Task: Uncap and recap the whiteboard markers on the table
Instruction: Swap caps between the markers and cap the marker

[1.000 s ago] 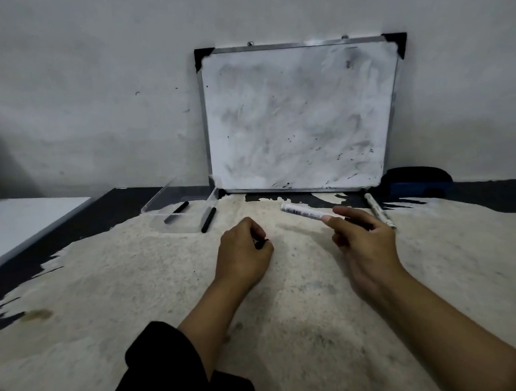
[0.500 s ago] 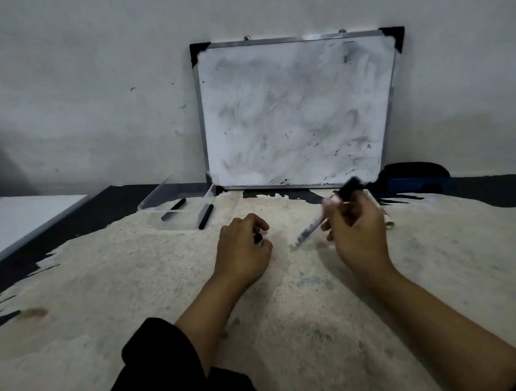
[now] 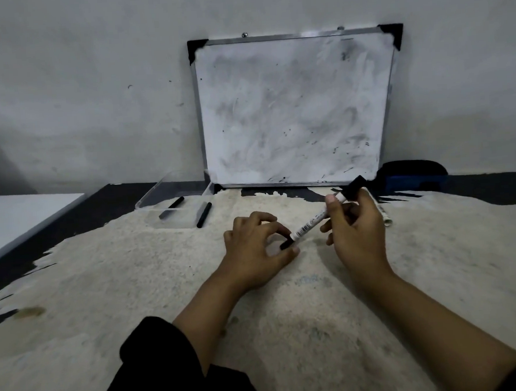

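My right hand (image 3: pixel 355 231) grips a white whiteboard marker (image 3: pixel 315 222) near its black rear end, with the barrel slanting down to the left. Its lower end meets a small black cap (image 3: pixel 285 245), which the fingertips of my left hand (image 3: pixel 254 250) pinch just above the table. A second white marker (image 3: pixel 384 216) lies on the table behind my right hand, partly hidden by it. One black marker (image 3: pixel 171 207) lies in a clear tray (image 3: pixel 148 199) at the back left, and another black marker (image 3: pixel 204 214) rests at the tray's right edge.
A smudged whiteboard (image 3: pixel 293 108) leans against the wall at the back. A blue and black eraser (image 3: pixel 412 176) sits to its right. The table (image 3: pixel 136 293) has a worn pale top with dark edges. A white surface (image 3: pixel 16 219) adjoins it on the left.
My right hand has swung the white marker round so its front end points down-left, and brought it to the cap in my left hand. My left hand has opened its fist slightly around the cap.
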